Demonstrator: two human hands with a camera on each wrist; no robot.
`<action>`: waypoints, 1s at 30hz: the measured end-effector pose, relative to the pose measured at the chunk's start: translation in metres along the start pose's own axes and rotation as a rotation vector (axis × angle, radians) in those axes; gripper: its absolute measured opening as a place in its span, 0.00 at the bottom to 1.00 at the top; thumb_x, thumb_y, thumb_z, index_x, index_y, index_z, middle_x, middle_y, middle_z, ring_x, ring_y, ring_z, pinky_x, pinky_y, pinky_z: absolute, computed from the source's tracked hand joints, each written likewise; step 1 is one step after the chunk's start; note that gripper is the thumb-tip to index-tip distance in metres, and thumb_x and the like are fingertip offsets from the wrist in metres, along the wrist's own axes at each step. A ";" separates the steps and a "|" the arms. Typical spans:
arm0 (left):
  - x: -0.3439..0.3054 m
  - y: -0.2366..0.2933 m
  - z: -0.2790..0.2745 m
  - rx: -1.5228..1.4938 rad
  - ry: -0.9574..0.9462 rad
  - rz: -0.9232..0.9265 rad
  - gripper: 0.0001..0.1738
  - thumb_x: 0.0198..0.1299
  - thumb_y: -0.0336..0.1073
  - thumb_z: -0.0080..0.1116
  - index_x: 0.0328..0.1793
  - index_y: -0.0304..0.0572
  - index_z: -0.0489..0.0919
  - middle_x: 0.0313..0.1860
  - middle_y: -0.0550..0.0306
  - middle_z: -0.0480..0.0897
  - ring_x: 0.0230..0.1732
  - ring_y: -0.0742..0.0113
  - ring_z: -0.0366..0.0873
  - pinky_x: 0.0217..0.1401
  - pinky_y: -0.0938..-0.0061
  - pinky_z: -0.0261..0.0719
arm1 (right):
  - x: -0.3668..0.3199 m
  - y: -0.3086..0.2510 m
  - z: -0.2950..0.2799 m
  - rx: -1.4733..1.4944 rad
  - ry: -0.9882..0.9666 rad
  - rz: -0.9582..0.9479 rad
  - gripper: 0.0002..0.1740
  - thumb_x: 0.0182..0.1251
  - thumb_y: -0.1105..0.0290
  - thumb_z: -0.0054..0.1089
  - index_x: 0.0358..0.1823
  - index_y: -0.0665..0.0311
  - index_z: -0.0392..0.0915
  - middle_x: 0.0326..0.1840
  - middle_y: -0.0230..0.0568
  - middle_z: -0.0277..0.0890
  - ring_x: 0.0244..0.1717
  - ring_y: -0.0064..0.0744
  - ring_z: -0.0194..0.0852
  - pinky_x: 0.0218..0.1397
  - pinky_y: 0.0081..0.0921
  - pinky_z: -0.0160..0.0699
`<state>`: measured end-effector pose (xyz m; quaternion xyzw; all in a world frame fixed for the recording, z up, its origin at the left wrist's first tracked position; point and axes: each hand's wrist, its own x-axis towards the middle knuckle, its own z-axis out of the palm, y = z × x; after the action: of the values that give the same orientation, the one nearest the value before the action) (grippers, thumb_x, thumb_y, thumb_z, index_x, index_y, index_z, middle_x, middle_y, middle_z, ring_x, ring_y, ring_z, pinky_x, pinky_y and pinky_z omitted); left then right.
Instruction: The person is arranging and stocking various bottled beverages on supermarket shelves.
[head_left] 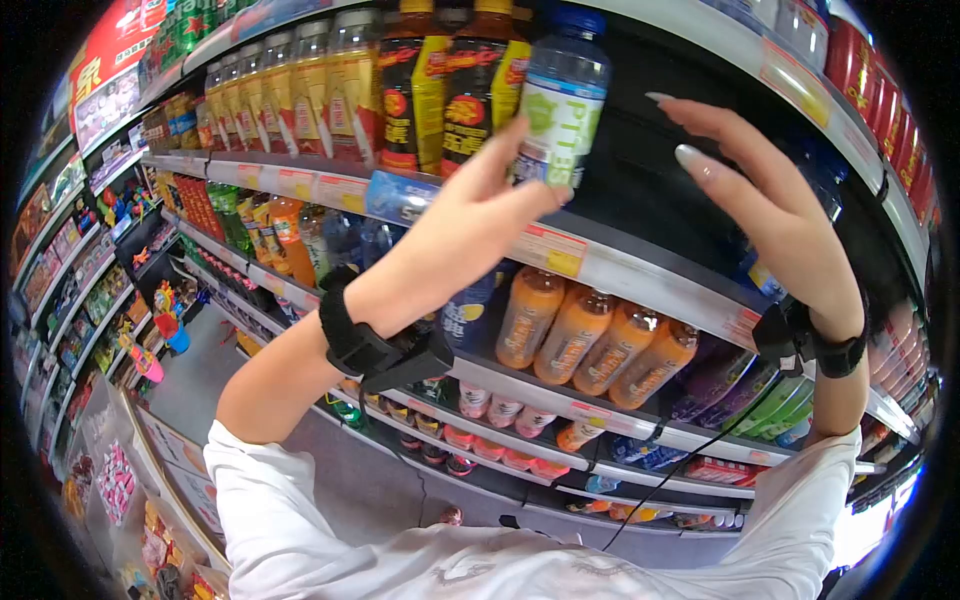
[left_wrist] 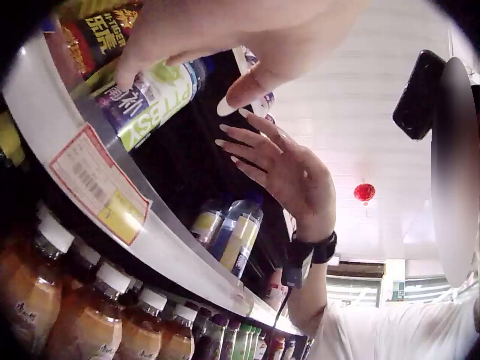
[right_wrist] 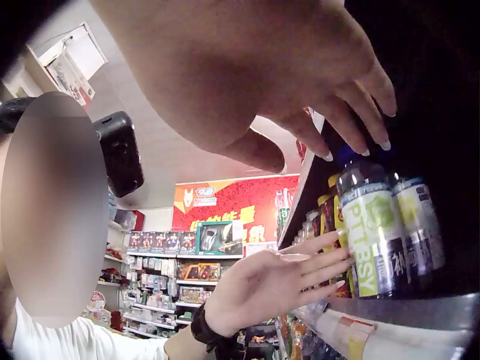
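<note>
A clear bottle (head_left: 560, 110) with a blue cap and a white-and-green "PTTBSY" label stands upright at the shelf's front edge. My left hand (head_left: 465, 230) is at its left side; the right wrist view shows those fingers straight, tips right at the label. Close behind it is a second bottle (right_wrist: 420, 225) of the same kind. My right hand (head_left: 765, 200) hovers apart to the right, fingers spread and slightly bent, holding nothing. A dark gap in the shelf lies between this hand and the bottle.
Dark bottles with yellow-and-black labels (head_left: 478, 95) stand left of the bottle, then a row of pale yellow bottles (head_left: 350, 85). Orange drink bottles (head_left: 580, 335) fill the shelf below. A price rail (head_left: 640, 275) runs along the shelf edge. More bottles (left_wrist: 238, 232) stand farther right.
</note>
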<state>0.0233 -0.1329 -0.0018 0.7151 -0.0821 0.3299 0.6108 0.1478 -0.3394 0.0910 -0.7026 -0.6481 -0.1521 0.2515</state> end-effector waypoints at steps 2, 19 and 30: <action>-0.006 -0.008 -0.012 0.002 -0.093 -0.018 0.43 0.66 0.36 0.57 0.81 0.28 0.49 0.80 0.44 0.57 0.78 0.63 0.56 0.77 0.70 0.54 | 0.008 -0.006 0.016 -0.021 0.001 -0.044 0.26 0.74 0.63 0.51 0.70 0.67 0.66 0.69 0.43 0.69 0.70 0.34 0.64 0.74 0.28 0.57; -0.038 -0.033 -0.096 0.810 -0.176 0.334 0.30 0.66 0.37 0.58 0.72 0.33 0.68 0.71 0.41 0.71 0.74 0.49 0.65 0.75 0.63 0.62 | 0.017 -0.002 0.090 0.006 0.118 -0.004 0.31 0.69 0.67 0.57 0.70 0.69 0.63 0.60 0.50 0.65 0.63 0.43 0.65 0.69 0.31 0.61; -0.027 -0.037 -0.053 0.948 -0.151 0.423 0.27 0.60 0.30 0.60 0.67 0.35 0.72 0.67 0.39 0.73 0.68 0.43 0.71 0.69 0.60 0.70 | -0.021 0.021 0.123 -0.045 0.129 -0.126 0.29 0.63 0.71 0.60 0.65 0.69 0.66 0.60 0.56 0.67 0.64 0.54 0.64 0.69 0.41 0.63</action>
<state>0.0022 -0.0825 -0.0457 0.9026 -0.1103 0.3945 0.1323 0.1528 -0.2901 -0.0256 -0.6547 -0.6698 -0.2270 0.2667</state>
